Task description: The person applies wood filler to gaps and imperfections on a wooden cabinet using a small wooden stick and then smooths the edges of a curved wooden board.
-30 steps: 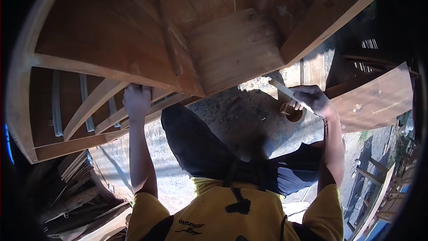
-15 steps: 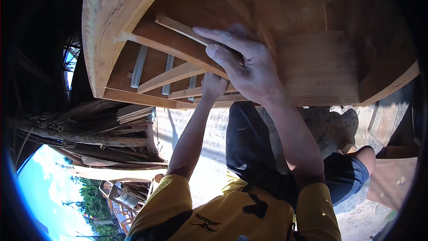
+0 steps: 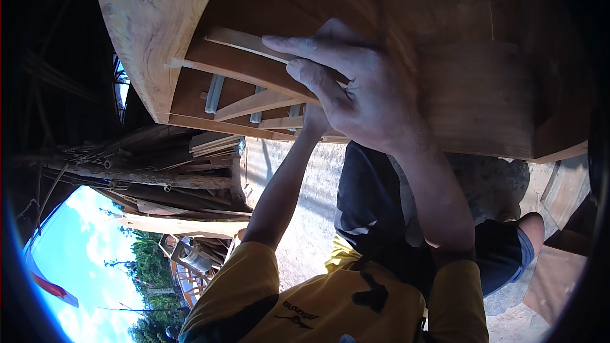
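The right hand (image 3: pixel 362 95) lies flat, fingers together, on a wooden slat (image 3: pixel 244 70) whose long axis runs from beyond the fingertips back under the palm. The left hand (image 3: pixel 312 121) sits mostly hidden behind it; its grip cannot be told.

Harsh sunlight on the ground (image 3: pixel 311 216), deep shade under the wooden structure (image 3: pixel 152 19), strong fisheye bending, corners perhaps vignetted.

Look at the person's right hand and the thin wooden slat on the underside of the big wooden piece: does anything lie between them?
Nothing visible does. The right hand already lies on the wooden slat, fingers pressed along it. The left hand reaches up behind it to the frame, mostly hidden by the right hand.
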Action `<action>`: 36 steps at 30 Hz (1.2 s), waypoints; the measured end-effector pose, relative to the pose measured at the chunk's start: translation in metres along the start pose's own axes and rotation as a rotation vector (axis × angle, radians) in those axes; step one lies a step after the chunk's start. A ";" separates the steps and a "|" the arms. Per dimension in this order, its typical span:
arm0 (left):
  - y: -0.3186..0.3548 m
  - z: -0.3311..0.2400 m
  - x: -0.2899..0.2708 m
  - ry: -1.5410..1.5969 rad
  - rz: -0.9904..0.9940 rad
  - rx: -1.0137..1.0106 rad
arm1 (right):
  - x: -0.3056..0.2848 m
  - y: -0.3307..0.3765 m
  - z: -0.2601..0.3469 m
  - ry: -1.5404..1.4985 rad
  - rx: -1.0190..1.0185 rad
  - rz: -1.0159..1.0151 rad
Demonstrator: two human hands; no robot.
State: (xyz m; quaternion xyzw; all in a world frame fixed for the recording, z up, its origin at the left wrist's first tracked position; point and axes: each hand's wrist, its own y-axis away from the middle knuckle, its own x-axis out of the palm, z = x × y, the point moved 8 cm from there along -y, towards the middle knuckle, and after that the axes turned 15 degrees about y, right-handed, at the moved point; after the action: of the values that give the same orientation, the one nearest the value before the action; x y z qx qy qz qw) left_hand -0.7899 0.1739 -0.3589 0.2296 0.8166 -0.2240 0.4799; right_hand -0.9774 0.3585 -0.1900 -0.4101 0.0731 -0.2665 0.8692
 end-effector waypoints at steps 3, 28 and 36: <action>0.000 -0.009 0.001 0.067 -0.013 0.014 | 0.004 -0.001 -0.009 -0.101 -0.047 -0.043; 0.000 0.012 0.003 0.051 0.040 -0.039 | 0.019 -0.001 0.006 0.091 -0.007 -0.012; -0.006 0.006 0.006 0.036 0.052 -0.037 | 0.019 -0.013 -0.015 0.067 -0.036 -0.128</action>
State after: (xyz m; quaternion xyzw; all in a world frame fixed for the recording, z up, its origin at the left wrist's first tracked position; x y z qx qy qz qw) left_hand -0.7918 0.1666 -0.3664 0.2457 0.8230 -0.1921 0.4748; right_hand -0.9714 0.3318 -0.1884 -0.4201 0.0807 -0.3336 0.8401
